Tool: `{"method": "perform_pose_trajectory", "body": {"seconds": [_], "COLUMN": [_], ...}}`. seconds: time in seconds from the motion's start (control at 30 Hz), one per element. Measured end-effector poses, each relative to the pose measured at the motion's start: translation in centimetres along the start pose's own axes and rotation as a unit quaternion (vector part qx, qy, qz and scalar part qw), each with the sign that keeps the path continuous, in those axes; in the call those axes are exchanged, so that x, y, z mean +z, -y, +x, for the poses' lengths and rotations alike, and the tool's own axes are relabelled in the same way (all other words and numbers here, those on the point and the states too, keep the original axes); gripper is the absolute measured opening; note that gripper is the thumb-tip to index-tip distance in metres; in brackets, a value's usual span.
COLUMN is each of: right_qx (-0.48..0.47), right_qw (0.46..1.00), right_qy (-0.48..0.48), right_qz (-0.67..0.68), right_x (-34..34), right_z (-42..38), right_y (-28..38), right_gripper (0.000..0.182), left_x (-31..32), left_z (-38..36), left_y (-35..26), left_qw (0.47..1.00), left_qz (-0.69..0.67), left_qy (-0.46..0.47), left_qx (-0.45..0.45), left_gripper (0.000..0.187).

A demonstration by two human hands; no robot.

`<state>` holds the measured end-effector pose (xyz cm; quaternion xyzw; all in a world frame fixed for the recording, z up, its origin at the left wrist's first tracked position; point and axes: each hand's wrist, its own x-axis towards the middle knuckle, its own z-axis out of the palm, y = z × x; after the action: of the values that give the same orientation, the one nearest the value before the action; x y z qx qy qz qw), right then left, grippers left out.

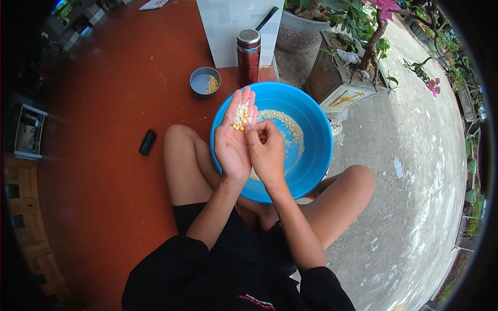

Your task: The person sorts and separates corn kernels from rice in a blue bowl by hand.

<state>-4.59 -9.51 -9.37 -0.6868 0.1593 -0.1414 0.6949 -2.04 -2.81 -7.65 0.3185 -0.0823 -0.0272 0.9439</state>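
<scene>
- Two bare hands: one left hand (232,153), one right hand (268,155)
- Two bent knees (358,179)
- One blue basin (316,171)
- One small gray bowl (198,84)
- One red flask (248,65) with one silver lid (249,36)
- One black object (148,142) on the red floor (98,171)
- One pale tiled panel (225,31)
- One round plant pot (301,35) and one angular planter (337,85) nearby; those at the far right edge are too unclear to count
- Two pink flower clusters (433,87)
- Several yellow kernels (243,124) in the palm, too small to count surely
- Many white grains (241,110), uncountable
</scene>
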Motion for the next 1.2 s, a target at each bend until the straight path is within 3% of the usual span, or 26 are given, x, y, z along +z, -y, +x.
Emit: {"method": "perform_pose_trajectory", "body": {"seconds": [0.1, 0.2, 0.5, 0.6, 0.7, 0.9, 1.0, 1.1, 1.2], "right_qx": [0.033, 0.131, 0.216, 0.131, 0.088, 0.093, 0.159, 0.167, 0.138], "right_qw": [0.999, 0.981, 0.934, 0.981, 0.990, 0.992, 0.972, 0.964, 0.981], "right_qy": [0.018, 0.045, 0.019, 0.026, 0.009, 0.013, 0.047, 0.038, 0.048], "right_qz": [0.020, 0.138, 0.284, 0.140, 0.113, 0.085, 0.164, 0.203, 0.128], "right_x": [-0.7, -1.3, -0.6, -0.3, 0.2, -0.1, -1.0, -0.3, -0.2], "right_z": [0.0, -0.2, -0.2, -0.4, -0.6, -0.5, -0.3, -0.1, 0.1], "right_y": [0.2, 1.2, 0.4, 0.6, 0.7, 0.5, 0.9, 0.3, -0.3], "right_gripper": [0.019, 0.024, 0.023, 0.020, 0.023, 0.016, 0.014, 0.015, 0.017], "left_x": [-0.1, -0.1, -1.1, -0.9, -0.5, -0.3, -0.4, -0.8, -0.8], "left_z": [0.1, 0.1, 0.3, 0.4, 0.2, 0.0, 0.1, 0.3, 0.4], "left_y": [0.0, -0.2, -0.3, -0.2, -0.5, -0.3, -0.1, -0.4, -0.4], "left_qw": [1.000, 0.999, 0.996, 0.998, 1.000, 1.000, 1.000, 1.000, 1.000], "left_qz": [-0.018, -0.040, -0.089, -0.059, -0.024, -0.007, -0.027, -0.024, -0.009], "left_qy": [-0.004, -0.005, -0.006, -0.004, 0.005, 0.010, -0.003, -0.011, -0.007], "left_qx": [-0.006, -0.014, -0.025, -0.012, -0.006, -0.012, -0.012, -0.011, -0.011], "left_gripper": [0.067, 0.067, 0.068, 0.069, 0.069, 0.070, 0.070, 0.070, 0.069]}}
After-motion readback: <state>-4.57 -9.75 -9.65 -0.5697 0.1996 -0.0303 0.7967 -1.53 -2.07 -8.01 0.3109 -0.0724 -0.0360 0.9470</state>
